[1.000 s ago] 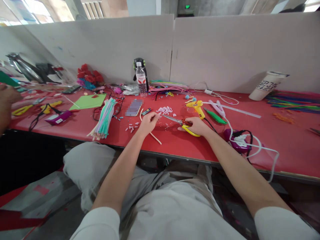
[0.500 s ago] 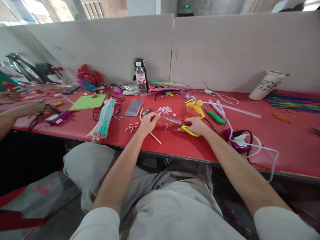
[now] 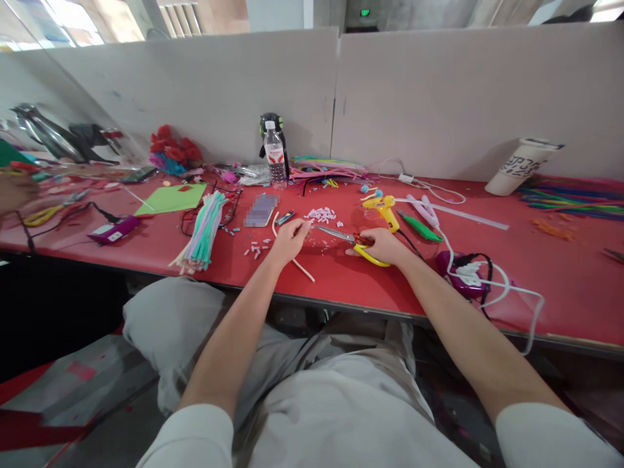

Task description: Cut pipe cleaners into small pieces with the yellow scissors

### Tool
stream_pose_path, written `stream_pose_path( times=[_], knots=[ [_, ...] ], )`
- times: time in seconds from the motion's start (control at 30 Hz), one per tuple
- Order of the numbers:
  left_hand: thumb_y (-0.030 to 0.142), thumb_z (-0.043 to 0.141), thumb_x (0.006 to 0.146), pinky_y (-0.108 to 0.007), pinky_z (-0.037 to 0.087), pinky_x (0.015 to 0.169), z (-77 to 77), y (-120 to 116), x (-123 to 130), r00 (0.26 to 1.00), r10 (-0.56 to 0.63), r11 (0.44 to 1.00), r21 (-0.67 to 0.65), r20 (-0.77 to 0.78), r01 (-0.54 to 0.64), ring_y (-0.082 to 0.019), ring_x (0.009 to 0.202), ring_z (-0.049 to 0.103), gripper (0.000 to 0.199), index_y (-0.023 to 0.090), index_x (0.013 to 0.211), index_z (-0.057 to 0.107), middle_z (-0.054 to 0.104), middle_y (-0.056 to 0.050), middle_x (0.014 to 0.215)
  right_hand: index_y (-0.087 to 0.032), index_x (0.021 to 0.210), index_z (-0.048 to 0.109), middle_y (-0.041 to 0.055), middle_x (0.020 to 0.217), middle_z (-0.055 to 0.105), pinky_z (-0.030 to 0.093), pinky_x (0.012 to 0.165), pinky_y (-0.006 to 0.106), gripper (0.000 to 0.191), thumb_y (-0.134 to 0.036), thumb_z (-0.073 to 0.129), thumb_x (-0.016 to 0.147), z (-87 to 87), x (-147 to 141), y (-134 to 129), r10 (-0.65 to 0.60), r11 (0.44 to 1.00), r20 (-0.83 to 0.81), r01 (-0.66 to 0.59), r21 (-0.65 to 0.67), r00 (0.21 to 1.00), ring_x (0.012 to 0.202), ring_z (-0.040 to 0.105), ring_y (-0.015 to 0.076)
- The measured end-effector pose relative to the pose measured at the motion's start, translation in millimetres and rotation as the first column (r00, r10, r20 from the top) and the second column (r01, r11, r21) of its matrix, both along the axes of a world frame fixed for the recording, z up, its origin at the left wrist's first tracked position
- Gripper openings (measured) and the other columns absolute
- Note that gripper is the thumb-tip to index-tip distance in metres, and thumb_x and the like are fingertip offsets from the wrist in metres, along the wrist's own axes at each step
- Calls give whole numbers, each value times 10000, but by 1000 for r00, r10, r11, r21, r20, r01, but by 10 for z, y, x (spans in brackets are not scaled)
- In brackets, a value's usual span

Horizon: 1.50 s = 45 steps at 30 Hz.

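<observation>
My right hand (image 3: 380, 244) is wrapped round the yellow handles of a pair of scissors (image 3: 336, 233), whose blades point left. At the blade tips, my left hand (image 3: 291, 238) pinches something small and pale, too small to make out. Behind the blades lies a pile of short pinkish-white cut pieces (image 3: 322, 214). More such pieces (image 3: 256, 248) are scattered left of my left hand. A cream-coloured pipe cleaner (image 3: 305, 270) runs on the table beneath that hand.
A bundle of pastel pipe cleaners (image 3: 202, 234), a phone (image 3: 262, 210) and a water bottle (image 3: 275, 156) are to the left. A yellow glue gun (image 3: 383, 207), green pen-shaped object (image 3: 420, 227) and purple power strip (image 3: 461, 273) with cables lie right. A co-worker's hand (image 3: 17, 192) is far left.
My hands and the scissors have hardly moved. At the far left, the co-worker's hand and forearm have drawn back leftward, and yellow-handled scissors now show on the table there.
</observation>
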<state>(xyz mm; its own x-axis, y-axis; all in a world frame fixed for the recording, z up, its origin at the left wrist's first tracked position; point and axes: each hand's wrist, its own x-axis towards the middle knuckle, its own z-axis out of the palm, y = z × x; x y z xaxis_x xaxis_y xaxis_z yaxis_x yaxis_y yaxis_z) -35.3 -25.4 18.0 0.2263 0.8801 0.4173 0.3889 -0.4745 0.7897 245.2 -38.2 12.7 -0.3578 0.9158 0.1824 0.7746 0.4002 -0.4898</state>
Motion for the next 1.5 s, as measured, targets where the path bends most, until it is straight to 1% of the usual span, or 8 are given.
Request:
stream_pose_path(
  times=[0.27, 0.4, 0.6, 0.87, 1.03, 1.17, 1.27, 1.5],
  knots=[
    [499, 478, 933, -264, 434, 637, -21, 10, 5, 999, -14, 999, -37, 32, 15, -136, 657, 551, 399, 162, 741, 571, 610, -28, 711, -200, 591, 462, -29, 564, 428, 266, 526, 275, 531, -678, 680, 669, 1, -7, 15, -12, 1000, 26, 12, -11, 1000, 556, 368, 113],
    [500, 455, 944, -265, 417, 616, -17, 8, 4, 1000, -18, 999, -39, 24, 19, -129, 629, 526, 410, 168, 722, 547, 569, -14, 677, -200, 592, 464, -27, 566, 439, 265, 531, 275, 530, -681, 668, 681, 3, -7, 6, -30, 1000, 39, 29, 4, 999, 555, 383, 114],
    [488, 407, 966, -271, 402, 613, 11, -16, 17, 1000, 2, 999, -47, -2, -2, -127, 598, 500, 422, 182, 686, 487, 512, 2, 626, -204, 624, 452, -32, 578, 442, 262, 527, 266, 527, -676, 682, 670, -5, 5, -12, -19, 1000, -3, 19, 7, 1000, 556, 376, 110],
    [506, 400, 967, -273, 392, 611, 2, -16, 18, 1000, -9, 998, -66, -14, 8, -126, 597, 498, 433, 180, 702, 503, 516, 1, 636, -203, 610, 459, -30, 578, 450, 265, 529, 269, 510, -655, 685, 680, -19, 8, 8, 4, 1000, 10, -4, 7, 1000, 560, 383, 112],
    [535, 412, 955, -275, 397, 617, -6, -9, 16, 1000, -26, 997, -79, 18, 27, -128, 611, 498, 443, 177, 714, 514, 523, -5, 656, -204, 595, 457, -30, 563, 436, 261, 522, 275, 525, -673, 680, 671, 1, -4, 5, -12, 1000, 26, 12, 6, 1000, 550, 372, 113],
    [560, 407, 948, -276, 406, 624, -8, -11, 17, 999, -34, 996, -77, 18, 35, -131, 617, 499, 460, 179, 713, 509, 527, -10, 661, -201, 596, 482, -23, 562, 443, 262, 517, 270, 531, -693, 670, 667, 7, -12, 10, -23, 1000, 31, 23, -6, 999, 554, 381, 118],
    [569, 414, 944, -274, 410, 621, -10, -11, 15, 999, -33, 997, -73, 19, 34, -131, 617, 501, 458, 179, 722, 508, 528, -10, 663, -201, 590, 467, -23, 561, 439, 258, 518, 271, 544, -700, 665, 670, 3, -11, 15, -36, 999, 45, 36, -6, 998, 554, 379, 117],
    [559, 418, 947, -269, 418, 622, -19, -2, 11, 999, -32, 998, -55, 14, 32, -130, 630, 511, 446, 174, 744, 517, 557, -18, 692, -201, 616, 453, -37, 574, 422, 259, 527, 271, 550, -702, 677, 662, -1, 3, -5, -18, 1000, 7, 19, -19, 1000, 557, 369, 109]
  ],
)
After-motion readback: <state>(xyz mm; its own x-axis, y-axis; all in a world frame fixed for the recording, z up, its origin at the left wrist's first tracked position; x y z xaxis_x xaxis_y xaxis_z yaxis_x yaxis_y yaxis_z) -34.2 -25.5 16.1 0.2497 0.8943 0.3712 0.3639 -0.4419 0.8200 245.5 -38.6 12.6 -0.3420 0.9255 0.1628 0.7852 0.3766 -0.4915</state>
